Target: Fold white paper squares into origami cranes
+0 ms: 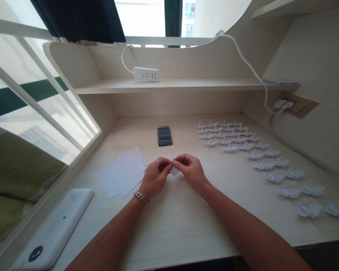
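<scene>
Between my two hands, just above the middle of the desk (186, 218), is a small piece of folded white paper (174, 171). My left hand (157, 175) pinches its left side between thumb and fingers. On the other side, the thumb and index finger of my right hand (190, 167) are closed on its upper right part. The fingertips hide some of the folds. Loose white paper sheets (124, 171) lie overlapped to the left of my left hand. Rows of folded white paper cranes (233, 137) stand on the right part of the desk.
A dark phone-like object (164, 136), its face blurred out, lies beyond my hands. At the left edge rests a long white device (56, 226) with a round dark button. A white power strip (146, 74) sits on the shelf (180, 83); cables run to a wall socket (295, 104).
</scene>
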A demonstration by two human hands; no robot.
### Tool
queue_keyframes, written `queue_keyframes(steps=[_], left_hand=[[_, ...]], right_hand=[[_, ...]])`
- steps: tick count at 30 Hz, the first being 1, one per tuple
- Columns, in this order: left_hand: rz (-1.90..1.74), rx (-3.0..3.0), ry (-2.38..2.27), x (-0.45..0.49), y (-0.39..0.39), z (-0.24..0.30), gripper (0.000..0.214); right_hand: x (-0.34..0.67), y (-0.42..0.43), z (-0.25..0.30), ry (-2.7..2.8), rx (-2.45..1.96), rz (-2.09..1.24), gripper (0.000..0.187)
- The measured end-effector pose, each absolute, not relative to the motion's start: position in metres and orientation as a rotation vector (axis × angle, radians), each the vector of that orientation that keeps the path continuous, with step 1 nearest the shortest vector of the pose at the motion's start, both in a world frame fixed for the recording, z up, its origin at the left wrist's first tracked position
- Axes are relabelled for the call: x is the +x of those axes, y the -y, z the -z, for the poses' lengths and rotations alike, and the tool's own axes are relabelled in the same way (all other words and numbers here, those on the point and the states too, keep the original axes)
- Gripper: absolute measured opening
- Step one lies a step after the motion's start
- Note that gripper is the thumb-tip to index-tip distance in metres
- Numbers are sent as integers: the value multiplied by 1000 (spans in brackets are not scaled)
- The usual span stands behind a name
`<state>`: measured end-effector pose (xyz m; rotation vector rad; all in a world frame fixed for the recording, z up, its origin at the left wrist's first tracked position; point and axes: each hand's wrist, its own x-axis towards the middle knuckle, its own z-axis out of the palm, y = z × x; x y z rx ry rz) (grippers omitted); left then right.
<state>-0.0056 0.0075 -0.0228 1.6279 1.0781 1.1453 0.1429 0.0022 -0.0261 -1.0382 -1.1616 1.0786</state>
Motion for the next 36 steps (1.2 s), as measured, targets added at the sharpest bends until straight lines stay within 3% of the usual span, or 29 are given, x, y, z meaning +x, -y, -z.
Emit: queue_keyframes(steps=[36], left_hand=[[-1224, 1595, -1090, 1, -3, 24, 27]], right_hand=[[138, -1, 24, 830, -1024, -1281, 26]])
